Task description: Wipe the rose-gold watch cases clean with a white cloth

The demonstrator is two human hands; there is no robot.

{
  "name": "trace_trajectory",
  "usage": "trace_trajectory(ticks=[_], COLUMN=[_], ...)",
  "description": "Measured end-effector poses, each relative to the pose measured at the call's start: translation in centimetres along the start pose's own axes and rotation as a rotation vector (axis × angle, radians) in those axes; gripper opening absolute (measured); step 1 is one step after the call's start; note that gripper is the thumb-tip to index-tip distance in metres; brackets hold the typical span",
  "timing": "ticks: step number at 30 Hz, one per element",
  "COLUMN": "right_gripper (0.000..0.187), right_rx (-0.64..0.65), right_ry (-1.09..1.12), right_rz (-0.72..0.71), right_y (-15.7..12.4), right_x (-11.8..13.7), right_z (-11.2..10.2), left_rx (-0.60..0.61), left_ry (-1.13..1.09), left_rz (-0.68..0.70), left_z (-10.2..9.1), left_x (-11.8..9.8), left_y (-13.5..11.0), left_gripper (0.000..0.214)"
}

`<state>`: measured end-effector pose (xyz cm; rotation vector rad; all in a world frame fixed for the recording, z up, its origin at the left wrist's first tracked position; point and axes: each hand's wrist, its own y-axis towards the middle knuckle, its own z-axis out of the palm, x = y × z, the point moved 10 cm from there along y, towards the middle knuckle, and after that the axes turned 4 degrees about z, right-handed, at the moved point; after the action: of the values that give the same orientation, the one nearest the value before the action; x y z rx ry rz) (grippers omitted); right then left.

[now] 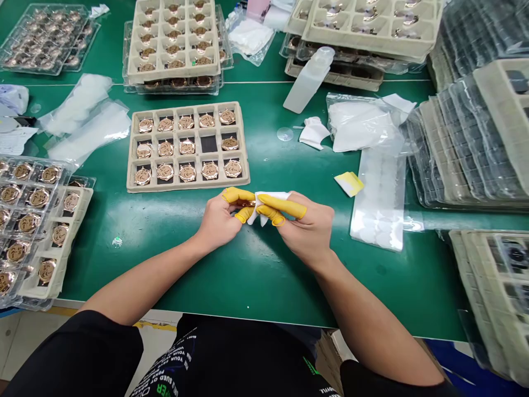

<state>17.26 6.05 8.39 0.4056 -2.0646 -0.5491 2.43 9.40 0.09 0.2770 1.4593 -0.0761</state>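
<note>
green table (pixel 165 231) carries a tray (pixel 188 187) of round discs (pixel 187 172) within reach, one cell (pixel 209 144) bare. my left hand (pixel 219 218) pinches one disc (pixel 247 204) in capped fingertips (pixel 233 194); my right hand (pixel 306 229) clamps a white cloth (pixel 268 197) against it, likely keeping skin off metal.

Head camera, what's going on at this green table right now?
A person holds a small gold-coloured piece in the left hand and presses a white cloth against it with the right hand; yellow covers sit on several fingers. Just beyond the hands lies a beige tray of round gold-coloured pieces, with one empty pocket in its middle row. More filled trays stand around the green table.
</note>
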Motion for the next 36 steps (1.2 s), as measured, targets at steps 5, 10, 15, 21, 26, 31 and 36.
trace_trajectory(ticks=[5, 10, 15, 21, 26, 31, 36], right_gripper=[0.029, 0.032, 0.028, 0.030, 0.019, 0.013, 0.017], right_rx=[-0.057, -0.060, -0.156, -0.139, -0.079, -0.113, -0.024], right_ry=[-0.124, -0.297, -0.279, -0.395, -0.015, 0.235, 0.048], right_rz=[-0.129, -0.247, -0.122, -0.062, 0.244, 0.413, 0.338], right_y=[-0.7, -1.2, -1.0, -0.3, -0.2, -1.2, -1.3], right_x=[1.0, 1.8, 0.6, -0.4, -3.4, -4.3, -4.5], right_z=[0.4, 1.4, 0.4, 0.1, 0.3, 1.3, 1.9], left_rx=[-0.022, -0.045, -0.120, -0.209, -0.196, -0.085, -0.083], left_ry=[0.231, 0.433, 0.226, -0.058, -0.228, -0.136, 0.182], left_rz=[0.110, 0.210, 0.058, -0.068, -0.123, -0.130, 0.029], left_z=[-0.4, -0.6, -0.8, -1.3, -1.0, -0.1, -0.9], left_x=[-1.2, -2.8, -1.3, -0.2, 0.5, 1.0, -1.2], left_y=[-0.6, -0.8, -1.0, -0.6, 0.1, 0.0, -0.3], left_gripper=[0.020, 0.021, 0.019, 0.028, 0.039, 0.035, 0.018])
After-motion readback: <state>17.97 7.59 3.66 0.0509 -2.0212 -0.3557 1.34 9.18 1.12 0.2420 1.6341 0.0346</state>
